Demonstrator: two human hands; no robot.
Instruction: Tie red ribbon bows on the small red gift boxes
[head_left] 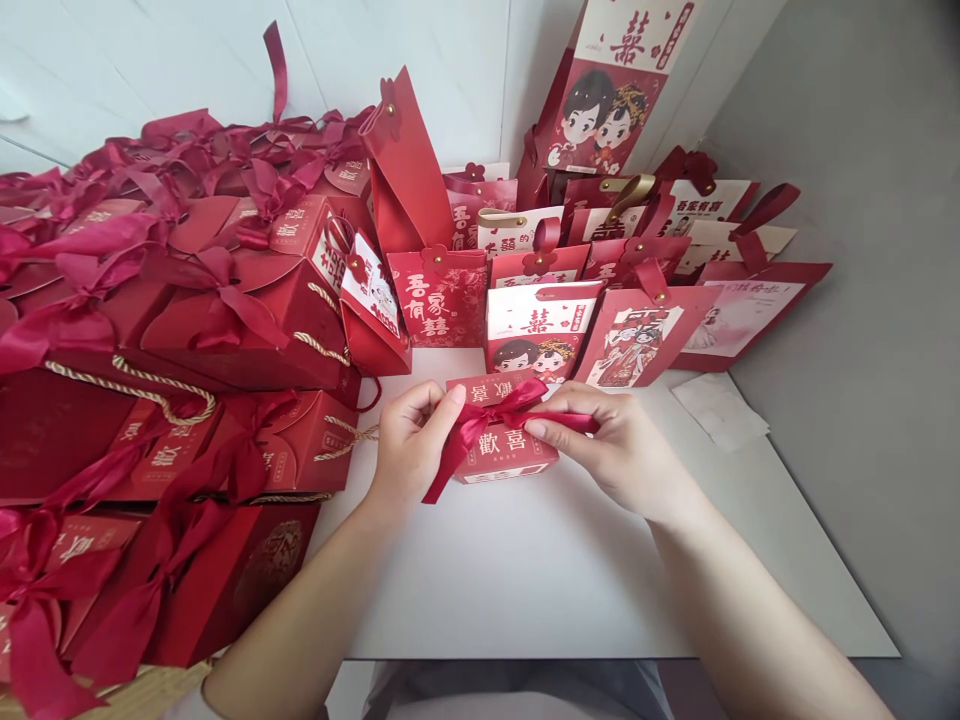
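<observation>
A small red gift box (pixel 504 456) with pale characters on its faces lies on the white table in front of me. Across its top runs a dark red ribbon (pixel 491 418), gathered in a bow at the middle. At the box's left side, my left hand (pixel 416 435) pinches the ribbon's left loop between thumb and fingers. Over on the right, my right hand (pixel 611 445) is closed on the ribbon's other side, thumb below and fingers above. One ribbon tail hangs down at the box's lower left. My curled fingers hide parts of the ribbon.
Stacked red gift boxes (pixel 225 310) with ribbon bows and rope handles fill the left side. Several standing gift bags (pixel 442 300) line the table's back. A white paper (pixel 720 412) lies at the right, beside a grey wall (pixel 862 300). The white table (pixel 600 600) ends near my body.
</observation>
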